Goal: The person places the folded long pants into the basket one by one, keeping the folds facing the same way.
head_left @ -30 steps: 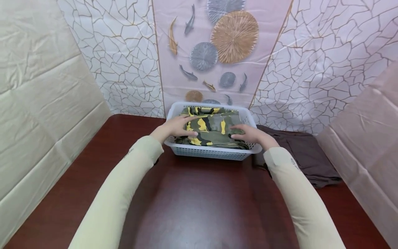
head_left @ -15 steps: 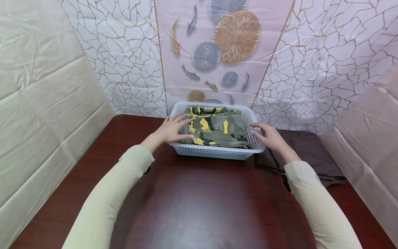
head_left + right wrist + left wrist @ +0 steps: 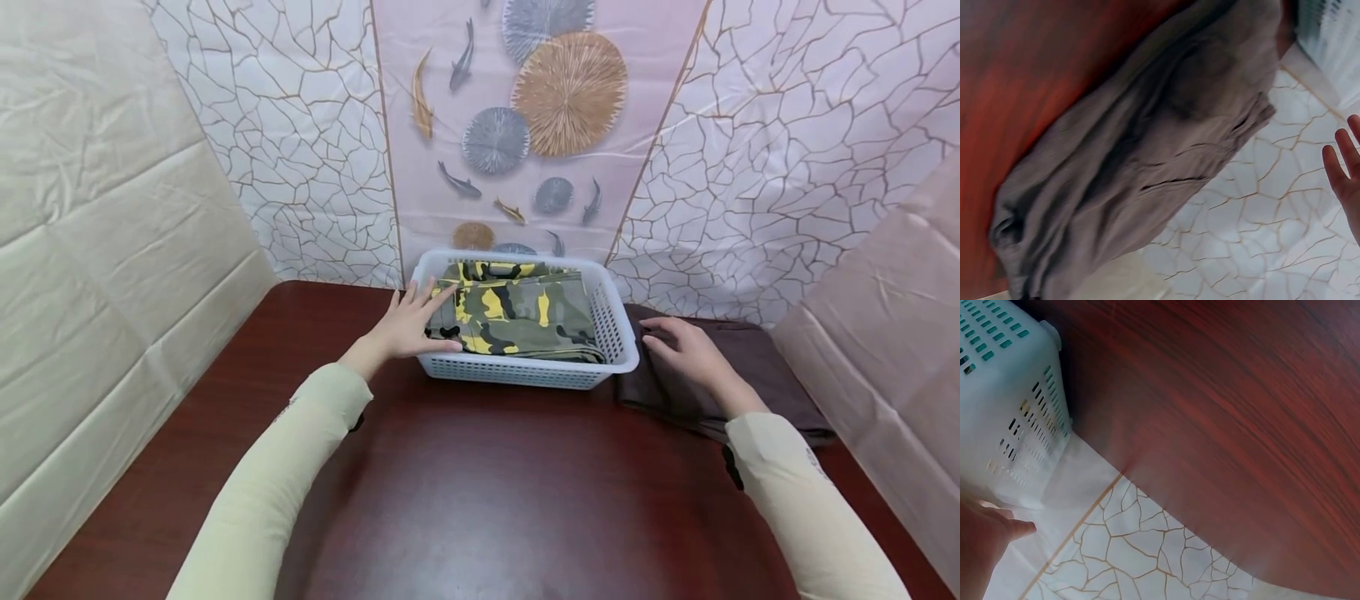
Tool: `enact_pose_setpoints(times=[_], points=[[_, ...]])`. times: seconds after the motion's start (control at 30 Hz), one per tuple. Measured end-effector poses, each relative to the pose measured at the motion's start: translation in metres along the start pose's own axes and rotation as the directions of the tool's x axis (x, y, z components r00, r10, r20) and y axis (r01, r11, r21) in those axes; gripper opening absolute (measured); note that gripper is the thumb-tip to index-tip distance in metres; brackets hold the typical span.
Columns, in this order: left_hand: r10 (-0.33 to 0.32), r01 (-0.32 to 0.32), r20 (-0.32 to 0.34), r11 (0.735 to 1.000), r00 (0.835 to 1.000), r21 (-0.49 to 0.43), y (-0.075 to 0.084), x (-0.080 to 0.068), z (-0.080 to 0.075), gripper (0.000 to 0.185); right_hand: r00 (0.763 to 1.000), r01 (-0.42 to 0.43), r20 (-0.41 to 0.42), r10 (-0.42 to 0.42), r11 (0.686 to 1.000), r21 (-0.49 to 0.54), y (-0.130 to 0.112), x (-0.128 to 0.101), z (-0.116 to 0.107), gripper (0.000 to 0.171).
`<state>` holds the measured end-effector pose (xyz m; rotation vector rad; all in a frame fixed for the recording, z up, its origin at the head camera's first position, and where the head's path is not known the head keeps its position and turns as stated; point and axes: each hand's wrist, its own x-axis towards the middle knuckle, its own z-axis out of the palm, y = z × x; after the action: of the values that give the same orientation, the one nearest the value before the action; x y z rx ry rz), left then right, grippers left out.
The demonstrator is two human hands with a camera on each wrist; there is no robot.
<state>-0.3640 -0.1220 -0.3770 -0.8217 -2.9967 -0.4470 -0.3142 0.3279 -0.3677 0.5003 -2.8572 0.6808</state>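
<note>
A pale blue plastic basket [image 3: 517, 373] stands against the back wall, with folded camouflage cloth [image 3: 517, 312] in yellow, green and black inside it. My left hand [image 3: 411, 323] is spread over the basket's left rim; its fingers look relaxed and nearly straight. To the right of the basket lies a folded dark brown garment [image 3: 757, 367], which shows seams and slits in the right wrist view. My right hand [image 3: 693, 357] is over the garment's left part, fingers loosely bent, with nothing visible in them. Whether it touches the cloth is hard to tell.
Everything stands on a dark red wooden table [image 3: 480, 483]. A patterned hanging [image 3: 322, 150] covers the back, and beige fabric walls [image 3: 112, 233] close off both sides. The brown garment lies close to the right wall.
My right hand has moved right, from above the camouflage cloth, past the basket's right rim, to over the brown garment. My left hand has shifted left from the cloth to the basket's left rim.
</note>
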Motion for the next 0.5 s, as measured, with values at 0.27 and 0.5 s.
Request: enact_pose_setpoints(times=[0.27, 0.5], points=[[-0.055, 0.056, 0.041, 0.998, 0.998, -0.036, 0.004, 0.003, 0.003, 0.095, 1.0, -0.02, 0.003, 0.021, 0.994, -0.111, 0.029, -0.014, -0.002, 0.038], [-0.064, 0.066, 0.06, 0.997, 0.996, -0.033, 0.001, -0.003, 0.003, 0.093, 0.988, -0.122, 0.076, 0.137, 0.976, -0.18, 0.056, -0.027, 0.005, 0.051]])
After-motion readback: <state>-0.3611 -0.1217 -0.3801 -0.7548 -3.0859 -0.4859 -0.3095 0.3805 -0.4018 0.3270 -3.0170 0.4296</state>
